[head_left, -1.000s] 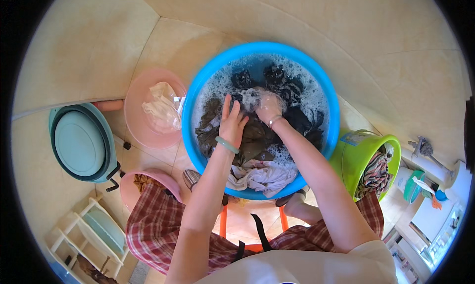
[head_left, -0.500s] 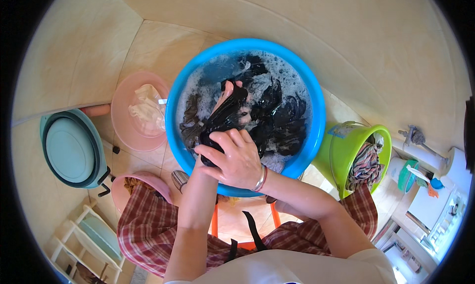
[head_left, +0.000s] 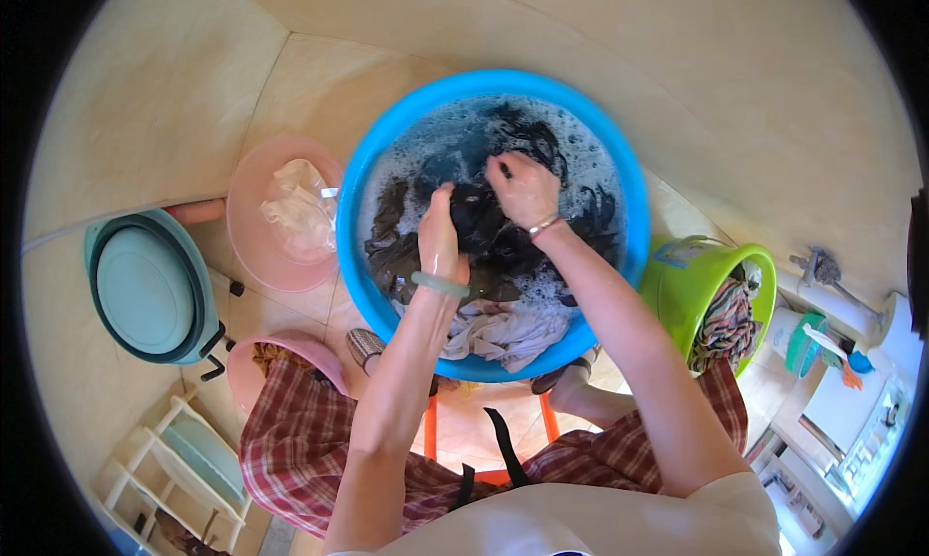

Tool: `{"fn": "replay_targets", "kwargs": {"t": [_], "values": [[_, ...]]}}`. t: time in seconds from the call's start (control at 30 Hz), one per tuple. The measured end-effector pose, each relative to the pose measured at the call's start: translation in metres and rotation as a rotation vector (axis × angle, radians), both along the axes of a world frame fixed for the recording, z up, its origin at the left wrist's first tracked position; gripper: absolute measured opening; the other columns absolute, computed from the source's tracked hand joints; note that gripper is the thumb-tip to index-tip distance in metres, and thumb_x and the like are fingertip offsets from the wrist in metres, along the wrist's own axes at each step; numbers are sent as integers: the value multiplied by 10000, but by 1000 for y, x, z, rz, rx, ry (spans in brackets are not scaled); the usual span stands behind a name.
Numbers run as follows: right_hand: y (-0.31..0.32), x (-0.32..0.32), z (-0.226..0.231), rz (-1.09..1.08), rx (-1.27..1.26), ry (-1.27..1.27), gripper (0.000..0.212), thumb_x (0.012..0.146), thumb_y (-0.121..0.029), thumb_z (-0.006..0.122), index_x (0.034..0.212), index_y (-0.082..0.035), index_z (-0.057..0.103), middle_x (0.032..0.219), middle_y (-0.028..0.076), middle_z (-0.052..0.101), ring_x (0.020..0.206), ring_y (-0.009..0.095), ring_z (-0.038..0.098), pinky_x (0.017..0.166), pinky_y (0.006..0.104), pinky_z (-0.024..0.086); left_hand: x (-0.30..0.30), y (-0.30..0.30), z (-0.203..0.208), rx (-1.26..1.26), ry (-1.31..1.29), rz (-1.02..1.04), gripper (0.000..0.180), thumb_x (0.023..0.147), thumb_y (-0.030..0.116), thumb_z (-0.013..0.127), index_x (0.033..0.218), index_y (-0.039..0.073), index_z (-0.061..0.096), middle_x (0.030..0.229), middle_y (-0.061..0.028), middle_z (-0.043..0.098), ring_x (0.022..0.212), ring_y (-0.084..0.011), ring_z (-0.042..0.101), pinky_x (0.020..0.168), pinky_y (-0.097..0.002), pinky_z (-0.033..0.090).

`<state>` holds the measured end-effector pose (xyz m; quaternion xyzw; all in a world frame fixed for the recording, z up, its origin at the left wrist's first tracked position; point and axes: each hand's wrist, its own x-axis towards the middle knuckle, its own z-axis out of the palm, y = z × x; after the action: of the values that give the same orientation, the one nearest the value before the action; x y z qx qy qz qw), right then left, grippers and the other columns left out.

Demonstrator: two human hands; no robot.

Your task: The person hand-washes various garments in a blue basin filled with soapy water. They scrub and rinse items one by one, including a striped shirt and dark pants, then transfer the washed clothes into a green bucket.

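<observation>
Big blue tub (head_left: 508,80) approx centre, w/ sudsy water (head_left: 592,159) & clothes inside. Just R of tub, lime bucket (head_left: 668,290) w/ striped clothes (head_left: 726,319). Far L, teal basin (head_left: 145,290), near wall. Just L of tub, pink basin (head_left: 250,208) w/ cream cloth (head_left: 295,208); nearer the body, 2nd pink basin (head_left: 324,360). In tub: pale cloth (head_left: 508,333) at near side, olive cloth (head_left: 392,251) toward L, black cloth (head_left: 472,217) wet & bunched approx mid-tub, btwn both hands. Hands close but apart: R hand (head_left: 527,190) curled, pinching black cloth btwn thumb & fingers; L hand (head_left: 440,229) against same cloth's L side, thumb up, other fingers partly hidden, so can't tell if gripping. Green bangle (head_left: 440,284) on L wrist, slim silver bracelet (head_left: 544,226) on R.
</observation>
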<state>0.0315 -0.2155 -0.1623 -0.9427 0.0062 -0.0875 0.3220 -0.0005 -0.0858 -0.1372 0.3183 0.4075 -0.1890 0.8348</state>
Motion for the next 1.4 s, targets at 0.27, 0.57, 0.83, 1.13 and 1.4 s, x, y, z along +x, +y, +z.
{"fn": "replay_targets", "kwargs": {"t": [0.27, 0.57, 0.83, 1.13, 1.4], "values": [[-16, -31, -45, 409, -422, 62, 555, 801, -212, 642, 1327, -159, 477, 1170, 87, 517, 1056, 283, 500, 801, 426, 468, 4, 40, -82, -218, -76, 34, 471, 977, 370, 489, 1403, 190, 397, 1391, -44, 467, 1289, -252, 431, 1060, -504, 345], [15, -9, -25, 44, 82, 371, 216, 814, -197, 662, 1013, -119, 632, 988, 113, 604, 997, 332, 582, 780, 423, 506, 4, 30, -77, 6, -179, -96, 727, 911, 379, 618, 1506, 217, 231, 1493, -55, 348, 1364, -236, 312, 1052, -535, 268], [45, -85, 103, 638, 6, -120, 253, 700, -219, 698, 939, -168, 630, 962, -2, 537, 853, 169, 513, 690, 292, 419, 18, 18, 1, -410, -223, -241, 383, 903, 395, 634, 1158, 132, 521, 973, -95, 620, 778, -165, 632, 590, -280, 532], [69, -50, 110, 366, 185, -375, 241, 615, -229, 815, 702, -124, 616, 751, 18, 534, 644, 205, 541, 520, 312, 442, 0, -1, 15, -137, -362, -218, 489, 961, 461, 480, 1251, 72, 535, 930, -72, 624, 836, -156, 586, 759, -334, 494], [32, -3, 46, 105, 207, -208, 178, 800, -124, 661, 664, -46, 577, 666, 104, 550, 630, 287, 579, 532, 391, 472, -6, 0, -20, -84, -212, 82, 348, 939, 275, 502, 1177, 32, 574, 1023, -67, 620, 889, -155, 593, 808, -322, 475]]}}
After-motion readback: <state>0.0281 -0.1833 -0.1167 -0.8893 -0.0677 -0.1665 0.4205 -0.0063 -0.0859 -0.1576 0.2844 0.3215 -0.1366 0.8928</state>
